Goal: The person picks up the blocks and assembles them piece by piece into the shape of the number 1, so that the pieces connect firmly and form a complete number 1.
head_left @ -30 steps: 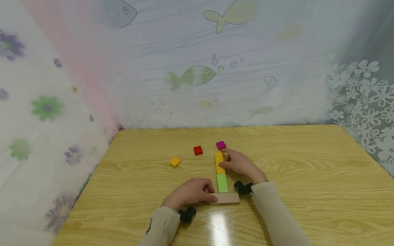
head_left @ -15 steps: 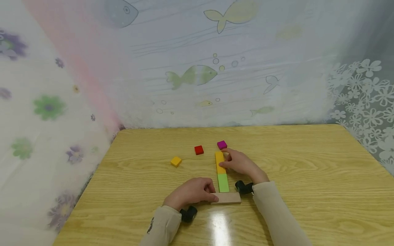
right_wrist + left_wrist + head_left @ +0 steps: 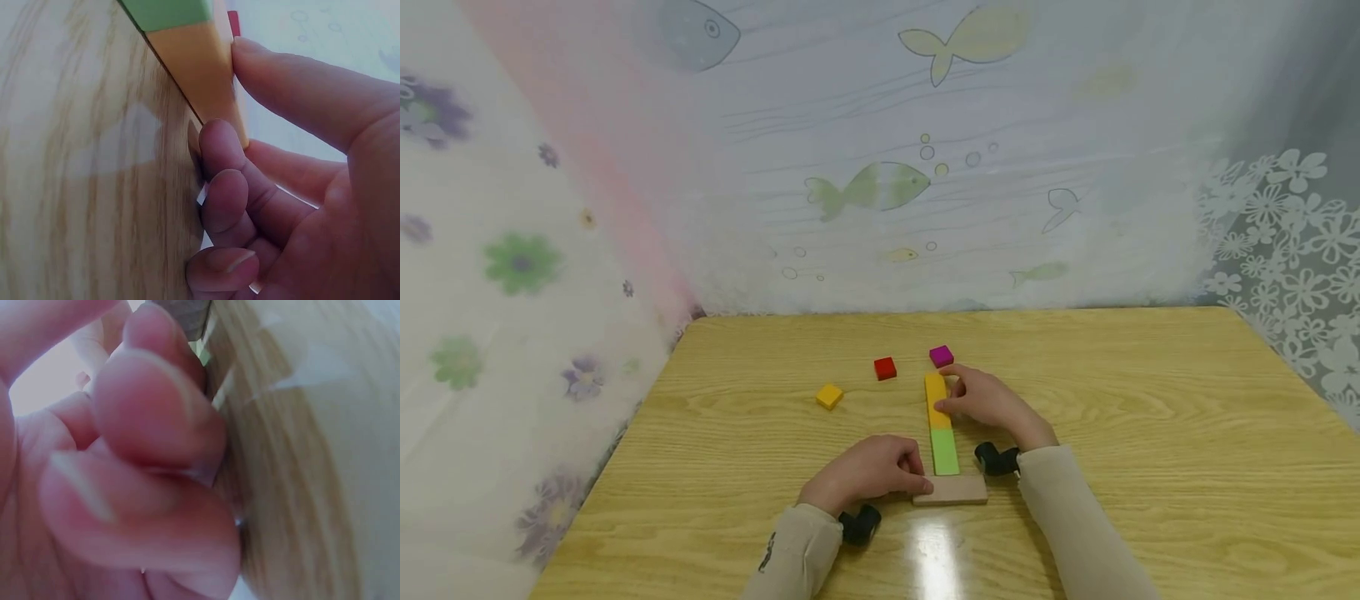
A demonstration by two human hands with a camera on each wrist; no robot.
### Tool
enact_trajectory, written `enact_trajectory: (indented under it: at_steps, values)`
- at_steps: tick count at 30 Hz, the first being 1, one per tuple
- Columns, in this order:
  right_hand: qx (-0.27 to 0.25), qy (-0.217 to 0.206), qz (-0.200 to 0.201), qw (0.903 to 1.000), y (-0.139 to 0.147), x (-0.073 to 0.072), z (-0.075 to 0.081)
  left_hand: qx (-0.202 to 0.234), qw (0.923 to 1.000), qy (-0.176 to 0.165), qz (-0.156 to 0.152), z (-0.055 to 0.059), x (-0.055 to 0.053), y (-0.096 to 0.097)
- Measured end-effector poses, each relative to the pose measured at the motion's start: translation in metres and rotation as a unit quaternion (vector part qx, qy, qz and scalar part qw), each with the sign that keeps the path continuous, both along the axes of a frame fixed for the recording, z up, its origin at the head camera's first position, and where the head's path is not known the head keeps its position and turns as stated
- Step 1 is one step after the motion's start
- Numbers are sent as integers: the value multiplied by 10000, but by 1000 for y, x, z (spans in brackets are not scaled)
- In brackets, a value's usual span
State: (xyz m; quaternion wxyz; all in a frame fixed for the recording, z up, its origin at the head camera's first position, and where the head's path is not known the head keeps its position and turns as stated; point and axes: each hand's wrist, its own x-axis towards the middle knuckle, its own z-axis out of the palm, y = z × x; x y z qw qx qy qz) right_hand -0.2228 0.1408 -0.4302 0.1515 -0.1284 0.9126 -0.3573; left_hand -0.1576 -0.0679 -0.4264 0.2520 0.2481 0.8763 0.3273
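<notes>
Left hand (image 3: 867, 471): fingers pinch plain block (image 3: 957, 491)
Right hand (image 3: 994, 403): fingers pinch orange block (image 3: 934, 394)
Green block (image 3: 944, 452): abuts orange block, 6 o'clock

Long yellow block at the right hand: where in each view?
Head: long yellow block just right of center, below mid-height.
Left wrist: not visible.
Right wrist: long yellow block upper middle, below the green block.
Shared landmark: wood-grain tabletop, in all three.

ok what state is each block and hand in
Long yellow block: lying lengthwise, held
Green block: abutting long yellow block
Wooden block: lying crosswise, left end gripped
Small yellow block: loose
Red block: loose
Purple block: loose
Left hand: gripping wooden block
Right hand: gripping long yellow block
</notes>
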Motion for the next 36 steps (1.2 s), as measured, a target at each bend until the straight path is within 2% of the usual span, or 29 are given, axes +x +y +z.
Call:
enact_trajectory:
  at_steps: [20, 25, 28, 36]
  values:
    - [-65, -38, 120, 9999, 2, 2, 1, 77, 9999, -70, -106, 0, 1, -2]
    - [-179, -14, 219, 9996, -9, -2, 2, -66, 10000, 67, 4, 2, 1, -11]
    - [-189, 10, 217, 9996, -14, -3, -1, -72, 10000, 25, 53, 2, 2, -15]
    - [-78, 70, -2, 9999, 2, 1, -4, 18, 9999, 40, -146, -3, 1, -3]
